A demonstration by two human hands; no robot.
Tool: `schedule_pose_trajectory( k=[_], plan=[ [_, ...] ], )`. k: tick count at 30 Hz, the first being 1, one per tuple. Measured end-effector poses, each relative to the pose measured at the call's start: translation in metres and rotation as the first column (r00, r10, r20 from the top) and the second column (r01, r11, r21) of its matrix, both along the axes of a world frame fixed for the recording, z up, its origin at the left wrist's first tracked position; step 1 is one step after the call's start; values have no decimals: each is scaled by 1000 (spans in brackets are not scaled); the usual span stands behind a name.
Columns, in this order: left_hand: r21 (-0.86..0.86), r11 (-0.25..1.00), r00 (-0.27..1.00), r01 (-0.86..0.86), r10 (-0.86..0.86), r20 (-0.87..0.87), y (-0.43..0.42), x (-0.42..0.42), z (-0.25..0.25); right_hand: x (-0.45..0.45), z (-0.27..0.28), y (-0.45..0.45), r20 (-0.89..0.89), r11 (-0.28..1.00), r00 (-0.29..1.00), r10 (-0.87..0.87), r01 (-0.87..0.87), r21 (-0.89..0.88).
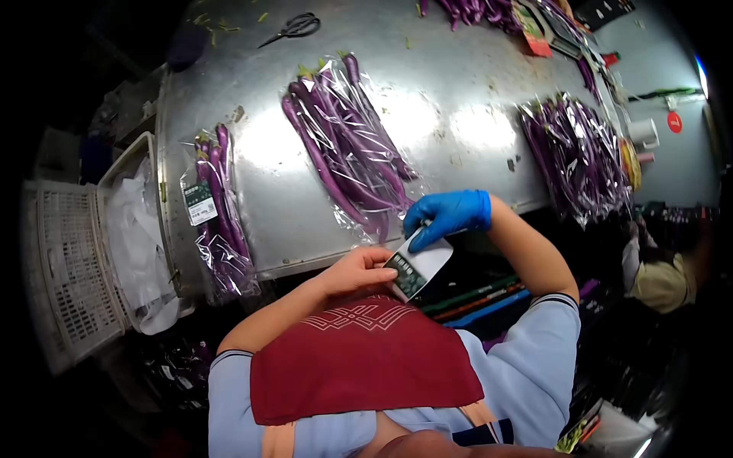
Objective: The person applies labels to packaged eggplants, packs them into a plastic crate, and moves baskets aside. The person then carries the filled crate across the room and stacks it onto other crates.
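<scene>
Close to my chest, at the table's front edge, a green-and-white label (408,276) on white backing paper (434,258) is between my hands. My bare left hand (360,270) pinches the label's left edge between thumb and fingers. The backing paper is gripped from above by my right hand (449,217), which wears a blue glove. Just beyond my hands lies a clear bag of long purple eggplants (347,141) without a visible label. A narrower bag of eggplants (217,206) to the left carries a green-and-white label (200,203) on its upper part.
Several bagged eggplants (576,156) are heaped on the right of the metal table (458,84). Black scissors (292,29) and loose eggplants (473,11) lie at the back. White plastic crates (76,263) stand left; another person (660,278) is at far right.
</scene>
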State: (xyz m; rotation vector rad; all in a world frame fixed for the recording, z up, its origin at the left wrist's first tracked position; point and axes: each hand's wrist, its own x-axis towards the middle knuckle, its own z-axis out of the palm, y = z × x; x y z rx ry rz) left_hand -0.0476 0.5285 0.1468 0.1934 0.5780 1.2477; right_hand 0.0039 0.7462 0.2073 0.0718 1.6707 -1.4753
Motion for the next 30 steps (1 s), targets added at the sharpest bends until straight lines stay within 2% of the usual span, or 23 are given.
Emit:
schedule_pose_trajectory(
  k=[1, 3, 4, 7, 8, 11, 12, 13, 15, 16, 18, 22, 24, 28, 30],
  plan=[
    [1, 998, 996, 63, -63, -57, -3, 2, -5, 8, -4, 5, 41, 998, 998, -57, 55, 30],
    [-4, 983, 968, 181, -179, -174, -7, 4, -16, 20, -7, 15, -46, 993, 995, -89, 92, 80],
    [21, 978, 961, 206, -198, -195, -9, 7, -18, 24, -2, 16, 14, 987, 996, -84, 81, 136],
    [-41, 969, 958, 243, -247, -145, -11, 12, -21, 36, -13, 16, 101, 963, 990, -100, 71, 258],
    [-46, 964, 952, 260, -264, -152, -12, 13, -25, 44, -28, 18, 123, 934, 986, -108, 58, 352],
    [-126, 946, 912, 299, -322, -253, -14, 20, -36, 65, -54, 18, -267, 821, 964, -8, 159, 549],
    [-140, 956, 929, 258, -285, -237, -15, 22, -38, 68, -48, 8, -500, 706, 855, 134, 271, 654],
    [-155, 964, 944, 214, -245, -222, -17, 23, -38, 66, -43, -3, -603, 561, 745, 284, 381, 735],
    [-180, 974, 964, 141, -176, -197, -18, 24, -37, 65, -28, -27, -681, 607, 725, 102, 497, 621],
    [-189, 976, 972, 113, -148, -185, -18, 23, -35, 67, -21, -39, -642, 687, 767, -21, 477, 548],
    [-169, 985, 981, 46, -77, -180, -18, 23, -31, 69, -10, -61, -524, 732, 852, -21, 370, 572],
    [-100, 995, 917, -7, -34, -398, -18, 22, -26, 72, -16, -75, -376, 765, 926, -9, 248, 594],
    [-67, 998, 838, -11, -28, -546, -17, 22, -24, 73, -25, -74, -389, 779, 920, -40, 272, 564],
    [-57, 998, 784, 2, -37, -620, -15, 22, -24, 70, -28, -71, -368, 789, 929, -32, 250, 562],
    [-73, 997, 780, 6, -51, -623, -13, 20, -19, 65, -22, -66, -305, 830, 947, -104, 251, 498]
  ],
)
